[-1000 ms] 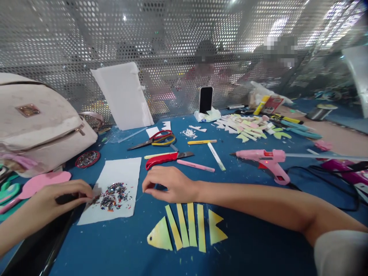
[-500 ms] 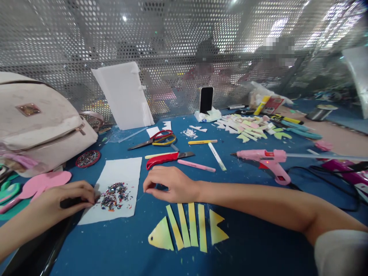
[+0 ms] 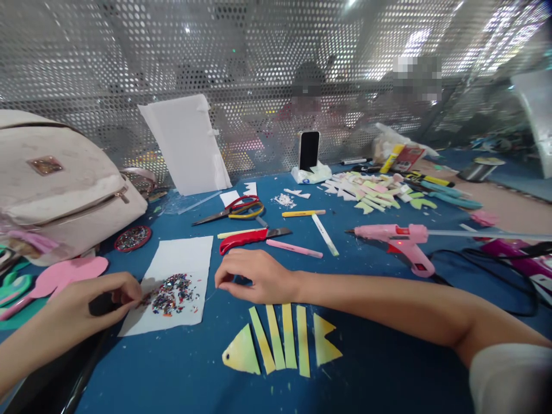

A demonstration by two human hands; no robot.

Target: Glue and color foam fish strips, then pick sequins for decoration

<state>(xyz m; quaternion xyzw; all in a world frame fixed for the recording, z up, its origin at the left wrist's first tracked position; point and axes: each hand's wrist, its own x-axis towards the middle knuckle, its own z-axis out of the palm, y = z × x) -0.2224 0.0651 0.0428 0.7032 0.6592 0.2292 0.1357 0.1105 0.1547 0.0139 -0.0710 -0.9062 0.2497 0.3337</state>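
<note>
My left hand (image 3: 107, 299) is at the left edge of a white paper sheet (image 3: 185, 256), thumb and fingertips pinched beside a pile of mixed glittery bits (image 3: 175, 293); whatever lies between the tips is too small to make out. My right hand (image 3: 254, 276) rests on the table with fingers curled and thumb near the forefinger, and what it grips, if anything, is hidden. Just below it lie yellow-green fish pieces: a head (image 3: 244, 352) with a black eye, several strips (image 3: 303, 342) and a notched tail (image 3: 325, 340).
Beyond my right hand lie a red-handled knife (image 3: 244, 238), scissors (image 3: 245, 208) and markers (image 3: 294, 248). A pink glue gun (image 3: 401, 233) with cables is at right. Cut scraps (image 3: 371, 190) and a phone (image 3: 309, 150) stand behind; a backpack (image 3: 64, 184) is at left.
My left hand's fingers have curled in more, with the fingertips drawn towards the thumb at the paper's left edge. My right hand has stayed in place.
</note>
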